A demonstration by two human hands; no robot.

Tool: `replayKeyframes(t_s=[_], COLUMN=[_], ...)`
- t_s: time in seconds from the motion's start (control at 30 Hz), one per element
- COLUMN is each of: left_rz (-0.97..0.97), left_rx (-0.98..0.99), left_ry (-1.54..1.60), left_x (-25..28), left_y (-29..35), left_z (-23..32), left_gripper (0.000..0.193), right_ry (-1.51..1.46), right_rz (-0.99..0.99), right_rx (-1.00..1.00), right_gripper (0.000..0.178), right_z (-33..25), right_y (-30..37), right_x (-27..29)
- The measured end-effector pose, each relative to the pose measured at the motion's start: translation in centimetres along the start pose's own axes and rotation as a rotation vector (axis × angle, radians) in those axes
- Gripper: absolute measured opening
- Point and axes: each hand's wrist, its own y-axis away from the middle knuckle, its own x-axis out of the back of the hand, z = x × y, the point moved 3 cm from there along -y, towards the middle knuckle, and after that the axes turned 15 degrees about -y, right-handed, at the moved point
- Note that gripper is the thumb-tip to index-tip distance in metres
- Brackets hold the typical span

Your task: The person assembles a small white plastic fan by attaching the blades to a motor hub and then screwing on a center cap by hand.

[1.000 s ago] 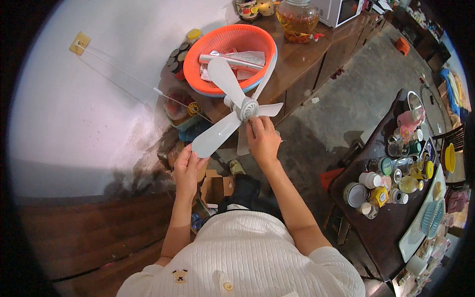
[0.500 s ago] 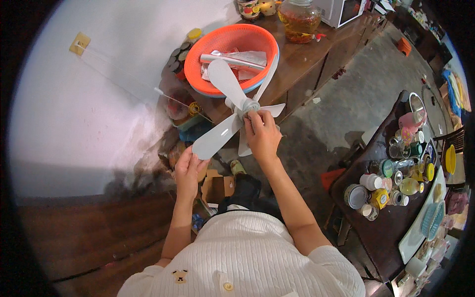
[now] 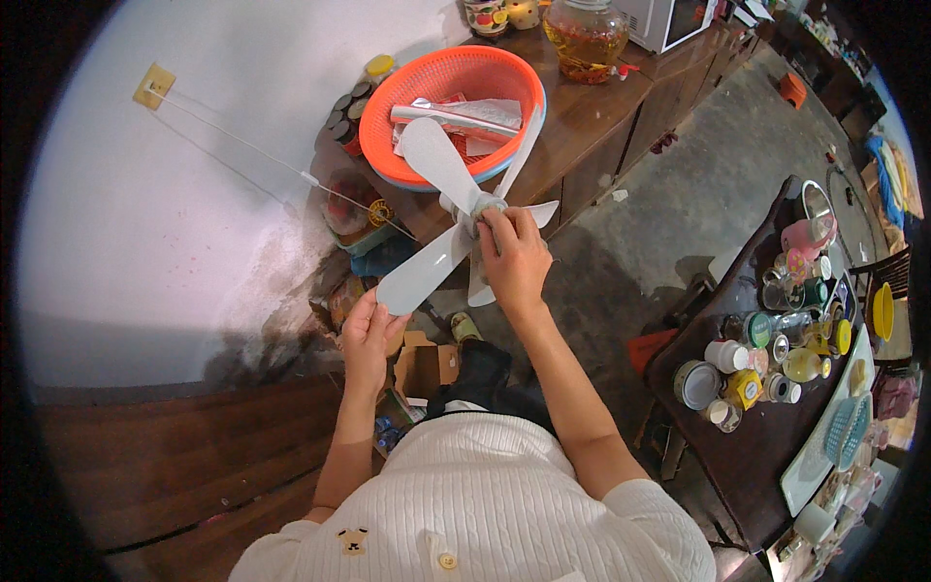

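In front of me is a fan with several pale grey-white blades [image 3: 432,269] spread around a round hub [image 3: 488,206]. My left hand [image 3: 366,335] pinches the tip of the blade that points down and to the left, thumb on its upper face. At the centre, my right hand [image 3: 517,260] has its fingertips closed on the hub, covering part of it. What exactly lies under those fingertips is hidden. Beyond the fan stands an orange plastic basket [image 3: 373,131] holding a foil-like roll [image 3: 456,118] and papers; one blade overlaps its near rim.
A wooden cabinet top [image 3: 582,126] carries the basket, a big glass jar [image 3: 585,39] and a white microwave [image 3: 664,21]. On the right, a dark table [image 3: 718,466] bears several jars and bottles. An open cardboard box [image 3: 425,369] sits below. A white cord [image 3: 233,136] hangs from a wall socket.
The fingers of my right hand have shifted slightly at the hub, and the upper blade sits a touch farther left. My left hand keeps its place on the blade tip.
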Motion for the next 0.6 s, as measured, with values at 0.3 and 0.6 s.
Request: replayKeyframes(t_s=[0.3, 0.6], left_rz=[0.004, 0.002], left_rx=[0.026, 0.03], left_ry=[-0.007, 0.003], left_x=[0.2, 0.1], left_y=[0.0, 0.0], left_z=[-0.4, -0.6], left_gripper=[0.037, 0.038], right_ry=[0.025, -0.04], right_rz=[-0.088, -0.012], right_rx=[-0.01, 0.01], right_gripper=[0.019, 0.018], right_z=[1.8, 0.8], right_y=[4.1, -0.1], right_x=[-0.1, 0.4])
